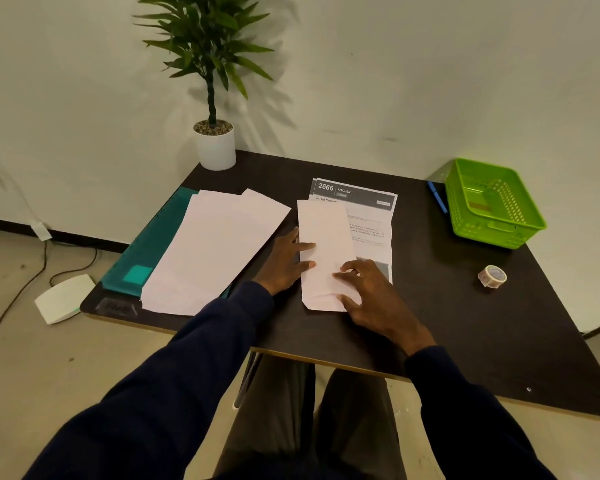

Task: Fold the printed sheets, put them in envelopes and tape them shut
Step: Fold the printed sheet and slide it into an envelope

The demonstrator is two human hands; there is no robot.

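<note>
A narrow folded white sheet (324, 233) lies lengthwise in the middle of the dark table (447, 323), partly over a stack of printed sheets (364, 206) headed "2666 KITCHEN". My left hand (286, 261) rests at the folded sheet's left edge, two straight fingers lying on the paper. My right hand (368, 292) presses on its lower right part with spread fingertips. A fanned pile of white envelopes (212, 251) lies to the left. A roll of tape (492, 276) sits at the right.
A teal folder (153, 244) lies under the envelopes along the left table edge. A green plastic basket (492, 202) stands at the back right, a blue pen (437, 197) beside it. A potted plant (215, 140) stands at the back left corner.
</note>
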